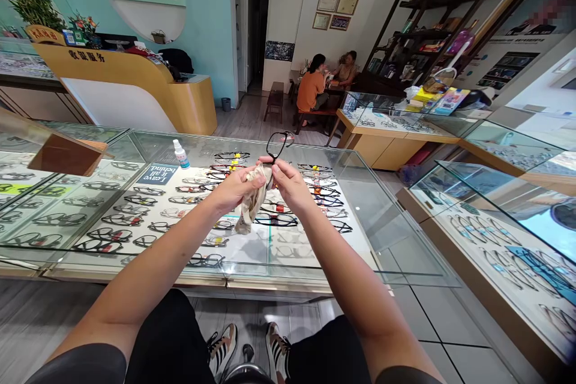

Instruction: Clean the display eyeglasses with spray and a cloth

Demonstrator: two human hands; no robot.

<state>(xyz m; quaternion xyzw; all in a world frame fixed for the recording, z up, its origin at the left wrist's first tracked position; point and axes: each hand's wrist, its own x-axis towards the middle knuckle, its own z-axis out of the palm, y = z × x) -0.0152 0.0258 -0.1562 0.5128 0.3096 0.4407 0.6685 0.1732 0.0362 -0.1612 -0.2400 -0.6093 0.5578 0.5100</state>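
Both of my hands meet above the glass display case, in the middle of the head view. My left hand is closed around a crumpled pale cloth, which hangs down below the fingers. Dark-framed eyeglasses stick up between the hands, with one round lens raised and the rest partly hidden by cloth and fingers. My right hand pinches the frame from the right side. The cloth touches the lower part of the glasses.
The glass display case holds rows of eyeglass frames. A white spray bottle stands on it, left of my hands, near a blue sign. Further cases line the right side. Two people sit at a table at the back.
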